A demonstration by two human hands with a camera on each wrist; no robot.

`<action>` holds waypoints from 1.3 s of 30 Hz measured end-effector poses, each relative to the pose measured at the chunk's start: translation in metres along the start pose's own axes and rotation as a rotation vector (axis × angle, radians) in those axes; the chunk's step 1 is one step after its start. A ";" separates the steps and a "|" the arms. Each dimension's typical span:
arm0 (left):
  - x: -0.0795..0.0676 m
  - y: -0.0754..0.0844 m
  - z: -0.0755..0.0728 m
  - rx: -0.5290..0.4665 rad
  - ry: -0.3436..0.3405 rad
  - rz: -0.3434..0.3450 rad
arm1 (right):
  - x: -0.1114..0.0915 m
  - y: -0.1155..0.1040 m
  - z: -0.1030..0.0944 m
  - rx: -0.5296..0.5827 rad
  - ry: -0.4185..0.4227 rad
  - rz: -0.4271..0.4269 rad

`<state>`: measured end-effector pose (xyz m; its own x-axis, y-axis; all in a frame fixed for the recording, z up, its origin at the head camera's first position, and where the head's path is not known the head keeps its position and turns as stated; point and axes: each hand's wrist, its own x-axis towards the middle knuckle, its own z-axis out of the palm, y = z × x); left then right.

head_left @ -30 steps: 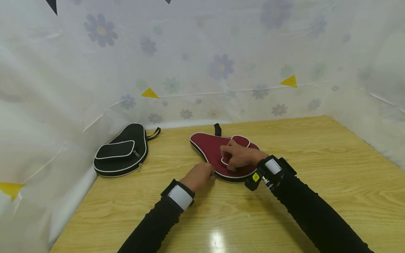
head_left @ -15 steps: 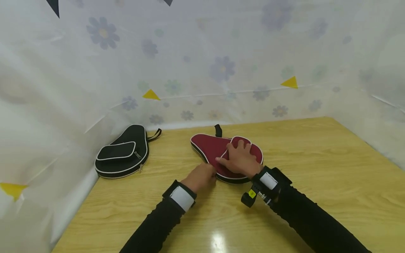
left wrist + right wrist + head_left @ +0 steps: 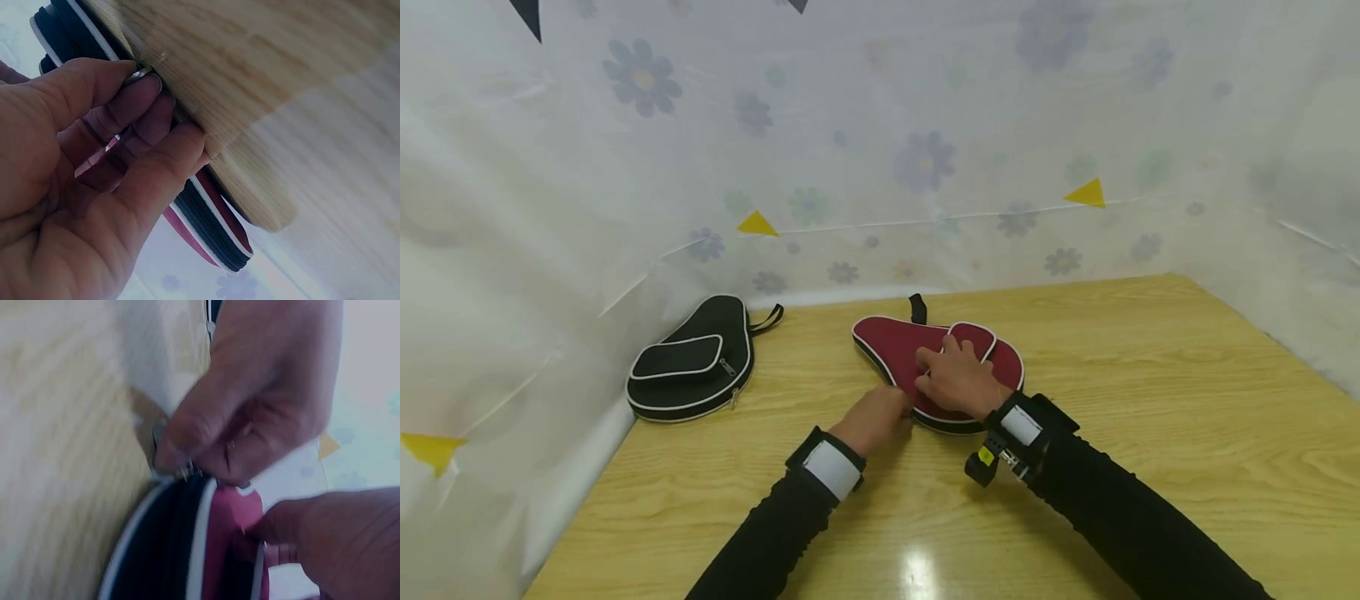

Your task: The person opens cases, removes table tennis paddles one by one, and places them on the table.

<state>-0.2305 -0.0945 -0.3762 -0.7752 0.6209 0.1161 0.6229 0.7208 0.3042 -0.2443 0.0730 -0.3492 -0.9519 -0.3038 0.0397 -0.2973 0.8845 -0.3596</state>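
Note:
A red table tennis bat case with white piping and a black zipped side lies on the table. My left hand is at its near edge. In the left wrist view, that thumb and forefinger pinch a metal zipper pull beside the black zip side. My right hand lies on top of the case by its raised pocket, fingers bent. In the right wrist view, its thumb and a finger grip at the pocket's edge; the fingertips are partly hidden.
A black bat case with a front pocket and wrist strap lies at the left, near the curtain. The wooden table is bounded by a flowered white curtain at the back and sides. Yellow triangles mark the curtain.
My right hand goes from bent fingers to spread over the pocket, then bends again, shifting slightly left. My left hand and the red case stay nearly still.

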 end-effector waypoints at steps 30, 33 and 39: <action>0.007 0.007 0.003 0.137 0.069 -0.085 | 0.002 0.043 -0.023 -0.054 -0.195 -0.347; 0.007 0.008 0.004 0.149 0.091 -0.092 | -0.001 0.047 -0.024 -0.038 -0.188 -0.349; 0.008 0.008 0.006 0.181 0.127 -0.093 | -0.003 0.055 -0.028 -0.009 -0.170 -0.416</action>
<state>-0.2310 -0.0815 -0.3780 -0.8302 0.5133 0.2173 0.5476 0.8239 0.1460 -0.2598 0.1318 -0.3432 -0.7261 -0.6871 0.0253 -0.6532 0.6778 -0.3375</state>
